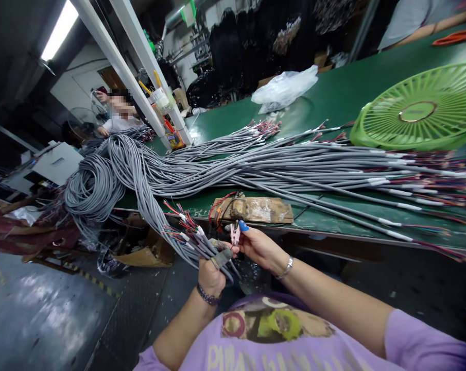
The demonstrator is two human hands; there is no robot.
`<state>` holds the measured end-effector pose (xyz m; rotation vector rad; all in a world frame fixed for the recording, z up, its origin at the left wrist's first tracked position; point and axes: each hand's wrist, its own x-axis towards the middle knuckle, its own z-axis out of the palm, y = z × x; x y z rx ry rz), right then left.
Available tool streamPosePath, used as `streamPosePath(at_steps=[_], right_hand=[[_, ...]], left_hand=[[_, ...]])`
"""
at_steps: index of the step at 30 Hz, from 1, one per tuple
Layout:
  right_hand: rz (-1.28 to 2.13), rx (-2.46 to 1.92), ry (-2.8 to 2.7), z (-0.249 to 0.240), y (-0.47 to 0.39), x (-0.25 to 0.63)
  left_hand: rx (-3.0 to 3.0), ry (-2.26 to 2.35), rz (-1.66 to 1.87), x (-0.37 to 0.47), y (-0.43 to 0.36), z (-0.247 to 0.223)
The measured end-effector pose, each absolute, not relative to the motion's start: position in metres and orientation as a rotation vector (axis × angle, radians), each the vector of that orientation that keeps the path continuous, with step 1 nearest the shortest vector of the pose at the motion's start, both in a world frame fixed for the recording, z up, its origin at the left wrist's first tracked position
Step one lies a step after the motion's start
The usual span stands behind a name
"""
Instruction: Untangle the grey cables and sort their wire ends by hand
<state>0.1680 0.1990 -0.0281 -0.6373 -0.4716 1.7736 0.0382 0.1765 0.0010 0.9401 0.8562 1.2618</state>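
Note:
My left hand (211,275) is wrapped round a bundle of grey cables (209,246) at the table's front edge. Stripped ends with thin coloured wires (184,219) and white sleeves fan out above it. Grey wrapping covers part of that hand's fingers. Just to the right, my right hand (258,248) pinches a small pink clip (235,234) between thumb and fingers, close to the cables. Blue covers the tip of the right thumb. Behind both hands a worn wooden block (265,209) lies on the green table (333,98), with a small fixture and wires at its left end.
Many long grey cables (217,172) stretch across the table, coiled at the left. A green fan (418,111) lies at the right, a clear plastic bag (285,88) behind. White posts (140,62) rise at the back left. Other people (119,113) are at the far left and top right.

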Motion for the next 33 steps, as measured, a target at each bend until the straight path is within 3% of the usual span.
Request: streamPosePath(at_steps=[16, 33], right_hand=[[1.898, -0.738, -0.384, -0.038, 0.181, 0.176], [1.649, -0.853, -1.189, -0.012, 0.154, 0.174]], left_hand=[[0.809, 0.898, 1.204, 0.029, 0.161, 0.001], [0.922, 1.059, 1.044, 0.026, 0.153, -0.011]])
